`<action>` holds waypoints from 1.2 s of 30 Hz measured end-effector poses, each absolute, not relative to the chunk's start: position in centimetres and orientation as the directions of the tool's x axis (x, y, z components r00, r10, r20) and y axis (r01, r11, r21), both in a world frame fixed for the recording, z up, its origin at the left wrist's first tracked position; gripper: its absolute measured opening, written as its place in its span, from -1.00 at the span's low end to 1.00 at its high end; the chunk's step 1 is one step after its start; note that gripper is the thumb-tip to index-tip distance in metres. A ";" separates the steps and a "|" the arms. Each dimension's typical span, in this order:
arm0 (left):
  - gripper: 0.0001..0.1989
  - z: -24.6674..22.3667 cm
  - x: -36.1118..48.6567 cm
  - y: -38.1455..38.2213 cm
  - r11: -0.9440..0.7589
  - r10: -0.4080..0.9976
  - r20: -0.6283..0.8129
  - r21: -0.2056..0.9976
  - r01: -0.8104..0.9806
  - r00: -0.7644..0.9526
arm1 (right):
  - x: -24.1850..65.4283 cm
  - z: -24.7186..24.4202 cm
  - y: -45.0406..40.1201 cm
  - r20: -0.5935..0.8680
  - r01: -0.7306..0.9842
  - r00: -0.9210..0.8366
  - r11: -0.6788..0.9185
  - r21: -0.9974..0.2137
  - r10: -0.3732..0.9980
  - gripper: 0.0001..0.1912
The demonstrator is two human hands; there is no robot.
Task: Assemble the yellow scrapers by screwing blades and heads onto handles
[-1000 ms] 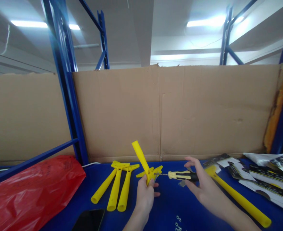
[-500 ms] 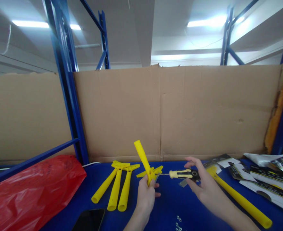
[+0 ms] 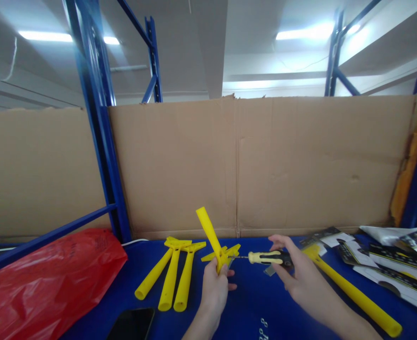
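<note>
My left hand (image 3: 215,286) grips a yellow T-shaped plastic handle (image 3: 209,231) near its head, the tube pointing up and leaning left. The fingers of my right hand (image 3: 296,267) close round the black end of a screwdriver (image 3: 265,258) with a cream-and-black grip. Its thin shaft lies level and points left, the tip at the head of the yellow handle; whether it sits in a screw is too small to tell. A small grey flat piece (image 3: 270,270) lies on the blue surface under the screwdriver.
Three more yellow handles (image 3: 174,278) lie to the left, beside a black phone (image 3: 134,325) and a red plastic bag (image 3: 52,278). A longer yellow handle (image 3: 360,295) and several printed packages (image 3: 399,271) lie on the right. A cardboard wall (image 3: 180,165) stands behind, between blue posts (image 3: 105,141).
My right hand and the screwdriver have shifted very slightly left, and the screwdriver's grip has turned a little. My left hand and the yellow handle stay almost in place.
</note>
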State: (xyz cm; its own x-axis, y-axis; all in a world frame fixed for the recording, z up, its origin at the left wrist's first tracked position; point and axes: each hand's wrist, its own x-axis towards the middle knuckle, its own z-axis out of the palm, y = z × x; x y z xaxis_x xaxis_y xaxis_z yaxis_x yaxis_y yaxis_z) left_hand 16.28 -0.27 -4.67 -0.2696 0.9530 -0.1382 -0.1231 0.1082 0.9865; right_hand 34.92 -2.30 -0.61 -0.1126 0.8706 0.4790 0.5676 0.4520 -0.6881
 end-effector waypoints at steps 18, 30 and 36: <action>-0.70 -4.6 16.2 -0.3 0.104 0.965 -0.125 0.989 -0.105 -0.229 | 34.9 -0.4 -2.3 0.372 0.611 -0.031 0.312 -0.728 0.928 -0.60; -0.70 -4.5 16.3 -0.3 0.112 0.961 -0.130 0.990 -0.086 -0.244 | 35.0 -0.4 -2.1 0.380 0.660 -0.045 0.313 -0.683 0.924 -0.58; -0.66 -4.7 16.2 -0.3 0.118 0.965 -0.134 0.989 -0.085 -0.227 | 35.1 -0.7 -2.3 0.427 0.568 -0.080 0.393 -0.723 0.901 -0.47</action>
